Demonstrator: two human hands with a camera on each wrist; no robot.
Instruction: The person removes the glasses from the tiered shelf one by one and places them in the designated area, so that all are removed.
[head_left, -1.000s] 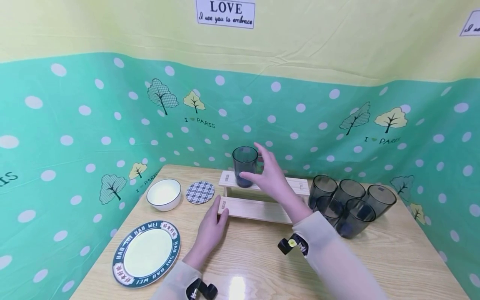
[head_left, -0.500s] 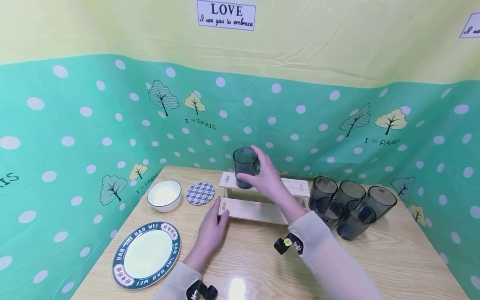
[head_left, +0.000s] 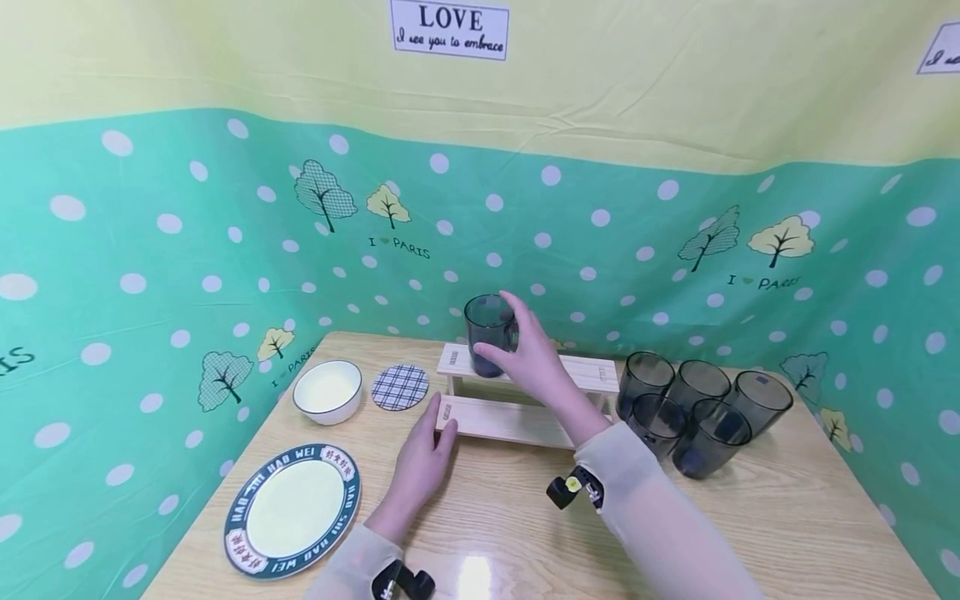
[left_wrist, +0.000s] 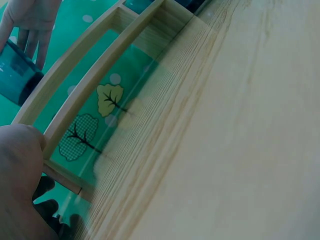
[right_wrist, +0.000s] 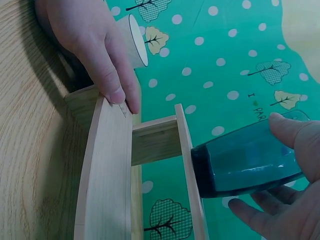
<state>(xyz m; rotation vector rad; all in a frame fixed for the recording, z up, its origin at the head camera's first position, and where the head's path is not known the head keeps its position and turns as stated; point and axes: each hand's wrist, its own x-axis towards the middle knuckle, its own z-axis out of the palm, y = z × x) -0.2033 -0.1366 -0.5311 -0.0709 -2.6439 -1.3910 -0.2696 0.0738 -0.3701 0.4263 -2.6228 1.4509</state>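
A two-step wooden rack (head_left: pixel 510 418) stands near the back of the table. My left hand (head_left: pixel 423 467) holds the left end of its lower step; in the left wrist view, curled fingers (left_wrist: pixel 46 206) show beside that end. On the left of the upper step a dark tinted drinking glass (head_left: pixel 486 329) stands upright. My right hand (head_left: pixel 536 354) is round this glass, its thumb (right_wrist: pixel 287 131) against the near side and the other fingers along the opposite side. How firmly it grips cannot be seen.
Several similar dark glasses (head_left: pixel 712 437) stand close together right of the rack. At the left are a white bowl (head_left: pixel 327 392), a checked round coaster (head_left: pixel 401 387) and a blue-rimmed plate (head_left: pixel 348 500). A patterned cloth (head_left: pixel 622 200) hangs behind the table.
My right hand has moved slightly left and closed in round the glass, mostly in the first half second. The glass, the rack and my left hand stay where they were.
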